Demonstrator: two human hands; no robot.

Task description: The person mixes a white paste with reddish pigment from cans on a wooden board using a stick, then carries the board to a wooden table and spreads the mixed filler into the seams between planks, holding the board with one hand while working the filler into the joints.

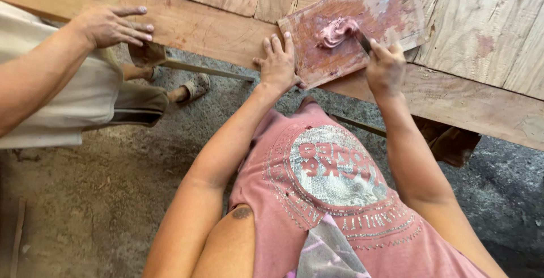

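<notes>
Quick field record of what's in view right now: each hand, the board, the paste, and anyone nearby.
left hand: flat on the near-left corner of the small board, fingers spread, steadying it
right hand: gripping a tool whose dark tip sits in the paste; rest of tool hidden
small board: stained reddish, lying tilted on the wooden panel
pink paste: one lump near the board's middle
other person's hand: resting on the panel's edge, left of view
floor: bare, dusty concrete

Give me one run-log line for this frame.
left hand: steadies small board | right hand: holds scraper in pink putty | co-worker's hand: rests on plank
</notes>
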